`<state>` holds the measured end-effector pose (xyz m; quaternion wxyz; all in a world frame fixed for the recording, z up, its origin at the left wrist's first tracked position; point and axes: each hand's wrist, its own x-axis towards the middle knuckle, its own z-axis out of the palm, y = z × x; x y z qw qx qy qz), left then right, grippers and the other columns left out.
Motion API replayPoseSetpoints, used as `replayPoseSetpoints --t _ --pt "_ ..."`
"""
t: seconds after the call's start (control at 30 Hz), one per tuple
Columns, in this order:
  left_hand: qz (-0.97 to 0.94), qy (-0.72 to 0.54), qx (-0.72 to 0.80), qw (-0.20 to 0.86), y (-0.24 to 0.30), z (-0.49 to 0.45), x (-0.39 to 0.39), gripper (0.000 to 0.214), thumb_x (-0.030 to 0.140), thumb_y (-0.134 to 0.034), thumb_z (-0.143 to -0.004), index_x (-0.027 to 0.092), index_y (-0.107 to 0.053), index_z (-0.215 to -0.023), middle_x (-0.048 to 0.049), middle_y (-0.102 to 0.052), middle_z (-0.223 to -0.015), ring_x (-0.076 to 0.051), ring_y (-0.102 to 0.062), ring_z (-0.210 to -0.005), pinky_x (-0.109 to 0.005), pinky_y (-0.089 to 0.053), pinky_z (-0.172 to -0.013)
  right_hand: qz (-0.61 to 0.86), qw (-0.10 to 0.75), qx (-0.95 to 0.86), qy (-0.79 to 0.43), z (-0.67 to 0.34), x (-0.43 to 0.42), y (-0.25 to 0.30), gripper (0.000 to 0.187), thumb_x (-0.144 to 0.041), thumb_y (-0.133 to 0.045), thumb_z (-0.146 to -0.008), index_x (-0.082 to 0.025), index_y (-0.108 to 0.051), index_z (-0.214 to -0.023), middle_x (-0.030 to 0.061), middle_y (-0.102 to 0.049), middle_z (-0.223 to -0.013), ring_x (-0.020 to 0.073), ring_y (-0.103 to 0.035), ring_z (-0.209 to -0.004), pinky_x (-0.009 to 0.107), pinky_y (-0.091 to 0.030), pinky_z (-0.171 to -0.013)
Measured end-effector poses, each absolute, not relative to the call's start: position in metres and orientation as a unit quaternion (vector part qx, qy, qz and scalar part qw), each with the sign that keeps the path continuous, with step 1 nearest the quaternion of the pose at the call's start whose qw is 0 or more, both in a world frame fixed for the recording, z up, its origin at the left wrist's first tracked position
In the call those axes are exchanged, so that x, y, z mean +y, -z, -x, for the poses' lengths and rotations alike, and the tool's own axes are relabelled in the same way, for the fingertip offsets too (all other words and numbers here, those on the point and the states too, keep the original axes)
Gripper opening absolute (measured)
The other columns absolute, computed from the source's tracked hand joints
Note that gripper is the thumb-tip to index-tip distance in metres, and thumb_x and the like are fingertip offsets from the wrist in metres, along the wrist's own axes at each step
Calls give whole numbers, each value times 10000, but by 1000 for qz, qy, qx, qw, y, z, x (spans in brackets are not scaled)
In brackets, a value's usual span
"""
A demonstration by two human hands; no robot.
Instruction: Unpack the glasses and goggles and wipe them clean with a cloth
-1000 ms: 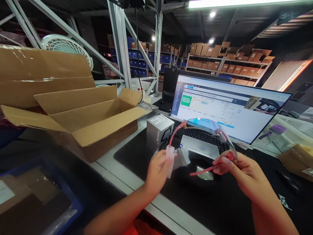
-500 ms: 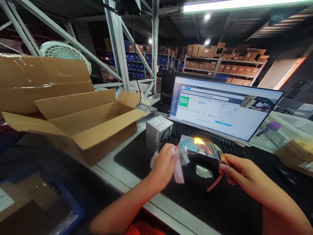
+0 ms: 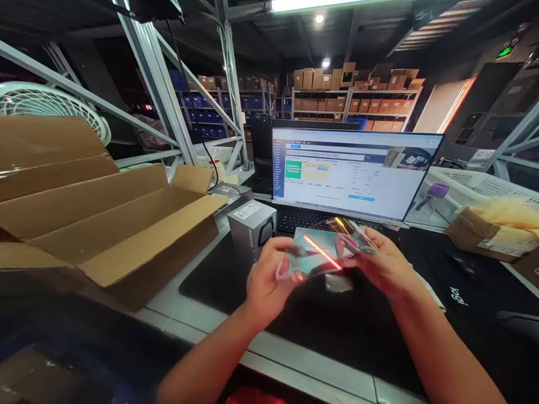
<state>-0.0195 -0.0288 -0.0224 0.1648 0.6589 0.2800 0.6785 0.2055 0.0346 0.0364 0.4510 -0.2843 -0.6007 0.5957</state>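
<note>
Both hands hold a pair of sunglasses [image 3: 314, 257] above the black desk mat [image 3: 337, 331]. The shiny shield lens mirrors the light in a bright orange streak and is smeared by motion. My left hand [image 3: 269, 278] is closed on the left end. At the other end, the fingers of my right hand [image 3: 385, 262] grip near a reddish temple, partly hidden behind the lens. Under the glasses lies a small clear packet [image 3: 339, 283] on the mat. A grey printed box [image 3: 251, 227] stands upright left of the hands.
An open cardboard box [image 3: 160, 247] fills the left side. Behind the hands stand a monitor [image 3: 353, 174] and a keyboard [image 3: 290, 220]. To the right are a mouse [image 3: 461, 264], a torn carton [image 3: 484, 233] and a white basket [image 3: 475, 182] with a purple-headed scanner [image 3: 438, 192].
The glasses have tilted and turned, with the right hand brought closer to the left. The white strip hanging by the left hand no longer shows. The whole view has swung to the right.
</note>
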Motion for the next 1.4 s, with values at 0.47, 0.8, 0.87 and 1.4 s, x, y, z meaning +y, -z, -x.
replayPoseSetpoints --t 0.47,0.8,0.87,1.4 --pt "-611 -227 758 14 43 -22 3 186 301 -628 -900 153 -574 -999 -122 -662 -1002 -300 -690 -838 -335 -417 -640 459 501 -638 -362 -273 65 -44 440 -531 -892 -645 -201 -821 -927 65 -796 -905 286 -751 -941 368 -648 -836" --pt "-596 -375 710 32 -4 26 -7 92 161 -513 -911 249 -502 -887 34 -617 -748 -177 -617 -689 -263 -360 -615 352 511 -542 -567 -263 63 -41 389 -415 -951 -602 -168 -784 -853 109 -798 -872 234 -781 -815 287 -660 -758" --pt "-635 -376 675 7 -26 27 -5 111 136 -512 -907 246 -517 -909 23 -647 -807 -179 -623 -729 -265 -364 -624 350 544 -538 -541 -267 60 -47 382 -404 -952 -604 -168 -779 -849 103 -799 -883 229 -780 -841 270 -658 -764" --pt "-794 -270 542 -49 26 -68 -33 399 471 -700 -865 168 -591 -1101 -133 -700 -1097 -304 -683 -985 -388 -570 -733 525 599 -412 -443 -365 -52 24 393 -491 -932 -611 -222 -810 -870 103 -802 -884 269 -782 -828 319 -657 -779"
